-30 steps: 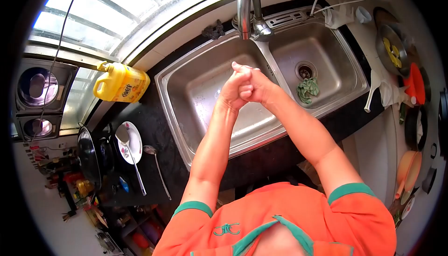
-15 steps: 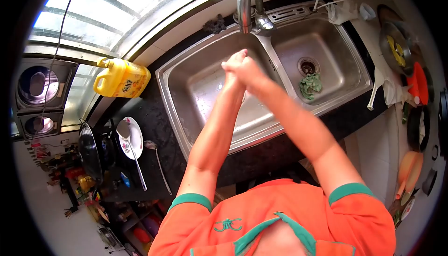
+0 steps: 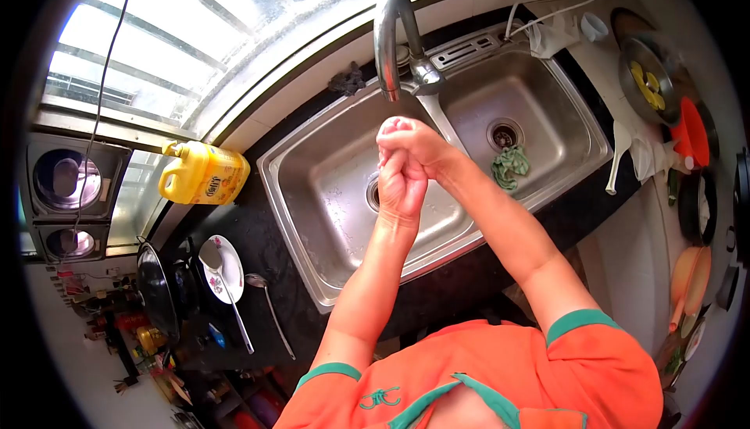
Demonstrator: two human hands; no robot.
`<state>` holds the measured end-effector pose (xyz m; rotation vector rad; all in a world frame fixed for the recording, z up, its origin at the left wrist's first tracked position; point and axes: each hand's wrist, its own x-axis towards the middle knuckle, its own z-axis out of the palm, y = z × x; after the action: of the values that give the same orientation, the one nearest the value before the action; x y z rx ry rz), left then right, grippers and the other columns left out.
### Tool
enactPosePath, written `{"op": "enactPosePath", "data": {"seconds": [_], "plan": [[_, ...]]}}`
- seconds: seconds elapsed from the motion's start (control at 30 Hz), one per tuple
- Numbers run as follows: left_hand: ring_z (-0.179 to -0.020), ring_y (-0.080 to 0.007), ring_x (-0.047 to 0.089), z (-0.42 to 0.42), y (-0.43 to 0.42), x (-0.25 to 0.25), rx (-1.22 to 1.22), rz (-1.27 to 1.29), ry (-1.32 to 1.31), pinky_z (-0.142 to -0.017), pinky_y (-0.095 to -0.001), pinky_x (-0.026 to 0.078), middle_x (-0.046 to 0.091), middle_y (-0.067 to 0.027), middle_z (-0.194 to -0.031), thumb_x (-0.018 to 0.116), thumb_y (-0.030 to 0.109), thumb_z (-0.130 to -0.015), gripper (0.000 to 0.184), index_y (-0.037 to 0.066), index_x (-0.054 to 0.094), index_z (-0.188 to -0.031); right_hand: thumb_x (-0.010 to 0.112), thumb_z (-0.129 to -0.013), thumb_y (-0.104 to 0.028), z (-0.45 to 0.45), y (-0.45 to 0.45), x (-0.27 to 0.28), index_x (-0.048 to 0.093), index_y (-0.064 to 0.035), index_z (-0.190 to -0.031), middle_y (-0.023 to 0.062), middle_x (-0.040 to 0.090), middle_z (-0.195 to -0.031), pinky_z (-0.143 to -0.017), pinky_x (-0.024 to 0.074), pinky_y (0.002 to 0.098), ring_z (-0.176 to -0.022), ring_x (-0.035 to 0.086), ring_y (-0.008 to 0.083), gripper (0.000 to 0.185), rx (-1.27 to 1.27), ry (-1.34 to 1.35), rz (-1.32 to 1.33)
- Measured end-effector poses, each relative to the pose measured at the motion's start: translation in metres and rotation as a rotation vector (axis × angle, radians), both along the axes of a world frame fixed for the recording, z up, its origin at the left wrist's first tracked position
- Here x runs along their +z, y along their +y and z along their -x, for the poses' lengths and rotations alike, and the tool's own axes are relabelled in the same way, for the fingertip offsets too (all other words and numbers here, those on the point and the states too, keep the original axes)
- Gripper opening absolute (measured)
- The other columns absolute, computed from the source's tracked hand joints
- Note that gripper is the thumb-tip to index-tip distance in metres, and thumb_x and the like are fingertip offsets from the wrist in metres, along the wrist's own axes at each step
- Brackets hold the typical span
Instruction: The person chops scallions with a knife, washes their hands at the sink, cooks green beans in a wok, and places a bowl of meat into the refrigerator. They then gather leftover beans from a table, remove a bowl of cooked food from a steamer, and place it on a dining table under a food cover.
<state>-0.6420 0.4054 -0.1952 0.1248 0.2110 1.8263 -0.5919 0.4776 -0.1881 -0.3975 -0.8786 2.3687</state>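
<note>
My left hand [image 3: 405, 194] and my right hand [image 3: 418, 141] are clasped together above the large left basin of the steel double sink [image 3: 312, 194]. The left palm is turned up, and the right fingers wrap round the left fingers, which are partly hidden. Both hands are closed on each other, with no other object visible between them. Just above them hangs the spout of the chrome faucet [image 3: 386, 46]; I see no clear stream of water. A drain [image 3: 373, 193] shows partly behind the left hand.
A green cloth [image 3: 510, 166] lies by the right basin's drain. On the left counter are a yellow detergent jug [image 3: 205, 173], a floral plate [image 3: 228, 251] with a long-handled spoon across it and another spoon [image 3: 269, 312]. Pans and a red bowl [image 3: 691, 134] stand right.
The view has shifted, and the sink appears slightly lower. My hands have turned against each other: the left palm now shows more, with the right hand folded over its fingers.
</note>
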Motion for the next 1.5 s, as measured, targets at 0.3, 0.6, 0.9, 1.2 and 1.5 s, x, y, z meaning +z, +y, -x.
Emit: {"op": "enactPosePath", "data": {"seconds": [0.3,0.6,0.9,1.2,1.5], "plan": [[-0.097,-0.0203,0.055,-0.002,0.004,-0.007,-0.01,0.387,0.448,-0.087,-0.0278,0.046,0.054,-0.0122,-0.105,0.048,0.005,-0.087,0.024,-0.006,0.05,-0.108,0.043,-0.087,-0.027,-0.008,0.021,-0.003,0.054,-0.0063,-0.094,0.0165,0.061,-0.074,-0.057,0.0494,0.0414,-0.065,0.06,0.0329,0.025,-0.723,-1.15,-1.26],[-0.1,-0.0261,0.053,0.013,0.038,-0.02,0.032,0.534,0.254,-0.092,-0.0344,0.045,0.055,-0.0169,-0.104,0.047,0.004,-0.087,0.021,-0.007,0.05,-0.104,0.045,-0.083,-0.019,-0.037,0.037,-0.007,0.054,-0.005,-0.085,0.0159,0.062,-0.078,-0.058,0.0504,0.0404,-0.073,0.063,0.0306,0.017,-0.393,-1.502,-1.352],[-0.089,-0.0331,0.055,0.027,0.05,-0.014,-0.283,0.186,0.038,-0.082,-0.0446,0.045,0.059,-0.0171,-0.093,0.044,0.021,-0.082,0.025,0.002,0.053,-0.097,0.048,-0.086,-0.021,0.026,0.009,-0.007,0.054,-0.007,-0.079,0.0082,0.053,-0.067,-0.051,0.0462,0.0339,-0.062,0.054,0.022,0.017,-0.354,-0.083,0.484],[-0.064,-0.0247,0.055,0.041,0.06,-0.025,-0.134,0.578,0.228,-0.053,-0.0396,0.049,0.054,-0.0084,-0.077,0.038,0.05,-0.087,0.041,0.01,0.048,-0.091,0.04,-0.082,-0.04,0.095,-0.012,-0.092,0.045,-0.0055,-0.112,0.019,0.048,-0.115,-0.085,0.0348,0.05,-0.107,0.043,0.0409,0.045,-0.75,-1.53,-1.062],[-0.089,-0.0358,0.056,0.084,0.078,-0.084,-0.302,0.099,-0.003,-0.085,-0.0435,0.044,0.06,-0.0143,-0.092,0.041,0.02,-0.086,0.027,-0.001,0.053,-0.096,0.044,-0.085,-0.029,0.078,0.03,-0.064,0.056,-0.002,-0.088,0.0131,0.058,-0.086,-0.078,0.0448,0.0316,-0.09,0.056,0.0254,0.03,-0.525,-0.208,0.174]]}}
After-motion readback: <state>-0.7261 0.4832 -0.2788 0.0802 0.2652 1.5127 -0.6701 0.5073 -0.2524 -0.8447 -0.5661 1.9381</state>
